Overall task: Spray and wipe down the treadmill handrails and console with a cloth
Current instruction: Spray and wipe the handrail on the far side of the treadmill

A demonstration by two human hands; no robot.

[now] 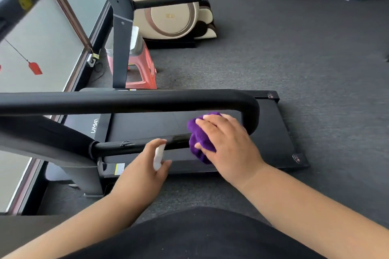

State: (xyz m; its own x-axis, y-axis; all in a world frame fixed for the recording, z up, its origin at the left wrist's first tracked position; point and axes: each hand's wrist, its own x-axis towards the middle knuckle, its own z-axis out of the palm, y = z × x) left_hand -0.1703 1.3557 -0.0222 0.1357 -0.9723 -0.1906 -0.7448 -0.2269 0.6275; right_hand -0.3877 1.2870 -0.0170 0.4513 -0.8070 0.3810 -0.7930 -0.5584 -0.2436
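The right hand (226, 145) presses a bunched purple cloth (199, 143) against the lower black handrail (136, 145) of the treadmill (280, 132), its fingers (207, 125) curled over the cloth just inside the bend of the rail. The left hand (145, 166) holds a small white spray bottle (158, 156) just beside the same rail, fingers wrapped narrowly round it. A pink plastic stool (143, 69) stands on the grey carpet (294, 48) beyond the treadmill.

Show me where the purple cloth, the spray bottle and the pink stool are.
purple cloth (196, 132), head view, on its bunched left side.
spray bottle (158, 156), head view, on its white body between the fingers.
pink stool (143, 69), head view, on its side panel.
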